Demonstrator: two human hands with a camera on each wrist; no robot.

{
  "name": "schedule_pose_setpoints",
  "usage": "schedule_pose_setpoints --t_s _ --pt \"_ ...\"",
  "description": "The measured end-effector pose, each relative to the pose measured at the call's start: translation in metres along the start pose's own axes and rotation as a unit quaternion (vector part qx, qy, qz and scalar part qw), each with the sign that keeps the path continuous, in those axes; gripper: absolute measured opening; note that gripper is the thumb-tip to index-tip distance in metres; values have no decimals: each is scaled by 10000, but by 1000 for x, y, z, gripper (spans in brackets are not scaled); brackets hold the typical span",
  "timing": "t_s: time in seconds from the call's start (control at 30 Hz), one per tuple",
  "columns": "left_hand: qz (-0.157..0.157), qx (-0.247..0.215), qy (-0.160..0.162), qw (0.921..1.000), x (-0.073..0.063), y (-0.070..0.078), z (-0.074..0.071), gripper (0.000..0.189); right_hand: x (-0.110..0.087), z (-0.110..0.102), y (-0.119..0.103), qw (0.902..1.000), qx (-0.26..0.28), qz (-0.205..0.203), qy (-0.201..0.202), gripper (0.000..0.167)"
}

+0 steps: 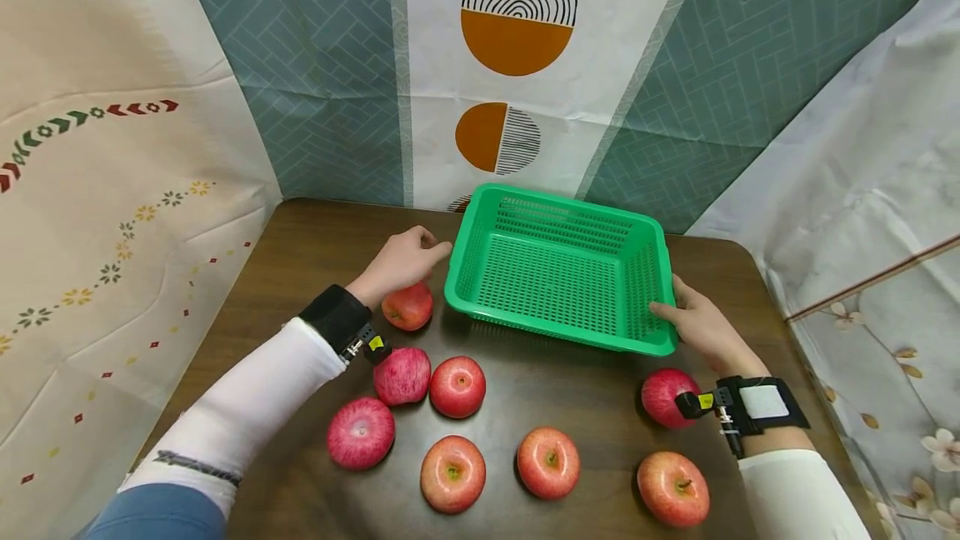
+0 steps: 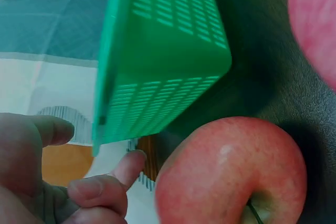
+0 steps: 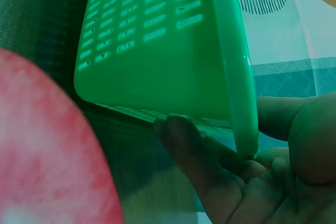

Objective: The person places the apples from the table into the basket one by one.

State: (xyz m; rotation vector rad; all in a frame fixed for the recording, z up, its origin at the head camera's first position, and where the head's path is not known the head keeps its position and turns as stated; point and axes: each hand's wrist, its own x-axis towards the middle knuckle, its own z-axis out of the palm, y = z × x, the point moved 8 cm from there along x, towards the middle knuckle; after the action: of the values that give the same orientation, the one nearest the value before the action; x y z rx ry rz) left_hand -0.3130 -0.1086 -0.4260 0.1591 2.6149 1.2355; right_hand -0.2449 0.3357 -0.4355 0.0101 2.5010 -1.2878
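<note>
A green plastic basket (image 1: pixel 558 333) with slotted walls stands near the back of the table, with nothing inside it. My right hand (image 1: pixel 703 325) grips its right end, the thumb over the rim and the fingers along the outer wall, as the right wrist view shows. At the basket's left end is my left hand (image 1: pixel 408 258), its fingers loosely bent. In the left wrist view, thumb and fingers lie apart near the green rim (image 2: pixel 105 77) and hold nothing. A red apple (image 1: pixel 408 307) lies just below the left hand. Another apple (image 1: pixel 667 398) sits below the right hand.
Several more red apples lie across the brown table (image 1: pixel 495 390), among them one apple (image 1: pixel 453 473) at the front and one apple (image 1: pixel 672 488) at the front right. A patterned cloth (image 1: pixel 322 107) hangs behind the table, with pale cloths at both sides.
</note>
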Motion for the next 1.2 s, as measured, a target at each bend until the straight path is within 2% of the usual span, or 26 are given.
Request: schedule_pose_setpoints --t_s 0.13,0.23,0.3,0.5,0.53,0.6,0.7,0.73,0.8,0.9,1.07,1.2 --pt "-63 -217 -41 9997 9 5 9 56 5 2 -3 10000 7 -28 -61 77" --pt "-152 -157 -67 9997 14 6 15 54 9 5 -5 9998 132 -35 -142 76" --pt "26 -68 -67 10000 35 -17 24 54 13 7 -4 9999 69 -6 -136 75" --pt "-4 66 7 10000 36 -18 33 46 11 8 -6 9994 -327 88 0 77" --pt "-99 69 1 9999 29 -9 32 44 10 8 -7 9994 -347 96 3 78" --pt "-91 104 5 9999 40 -20 38 45 10 8 -5 9992 -377 105 2 79" --pt "-137 58 33 9999 44 -25 41 44 10 7 -4 9993 -356 83 -8 80" --pt "-270 110 12 9996 32 -13 39 42 9 8 -4 9993 -357 87 -13 81" --pt "-339 0 13 9994 20 -3 37 39 9 7 -3 9992 -378 90 -20 81" --pt "-313 9 31 9995 11 5 37 38 8 7 -2 9990 -440 111 1 82" --pt "-304 -20 15 9995 6 9 39 35 7 7 -3 9981 -601 115 95 81" --pt "-280 159 30 9995 6 7 42 34 7 7 -4 9973 -707 140 126 82"
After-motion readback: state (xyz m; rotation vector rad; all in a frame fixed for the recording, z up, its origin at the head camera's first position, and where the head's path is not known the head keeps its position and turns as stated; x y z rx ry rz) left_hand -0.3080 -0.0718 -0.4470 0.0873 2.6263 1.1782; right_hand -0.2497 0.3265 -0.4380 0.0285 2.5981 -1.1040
